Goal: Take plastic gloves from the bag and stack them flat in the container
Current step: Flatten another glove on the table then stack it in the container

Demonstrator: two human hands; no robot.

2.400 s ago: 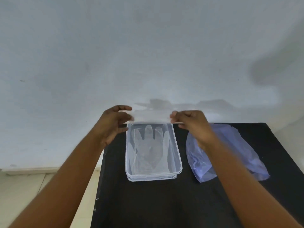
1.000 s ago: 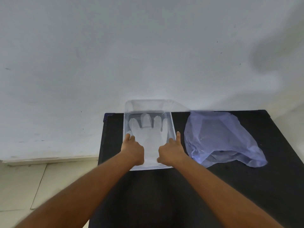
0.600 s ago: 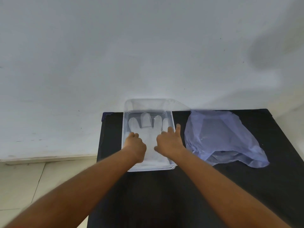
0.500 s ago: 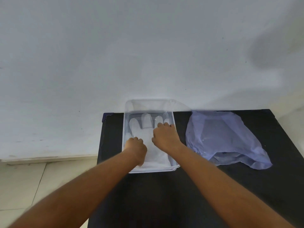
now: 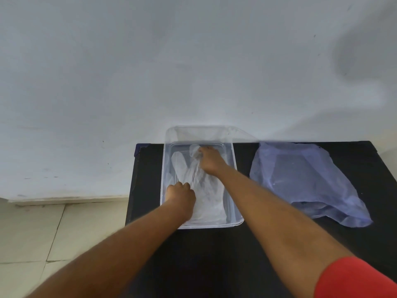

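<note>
A clear rectangular container sits on the black table by the wall. Thin translucent plastic gloves lie inside it, fingers pointing away from me. My left hand is curled and presses down on the gloves' cuff end at the container's near left. My right hand reaches to the far end, its fingertips on the crumpled glove fingers; whether it pinches them I cannot tell. A bluish plastic bag lies flat to the right of the container.
The container's clear lid leans against the white wall behind it. The table's left edge runs close to the container, with tiled floor beyond it. My red sleeve shows at the bottom right.
Both hands came down from holding a glove above the container onto the gloves inside. My right hand then slid from the near end to the glove fingertips at the far end.
</note>
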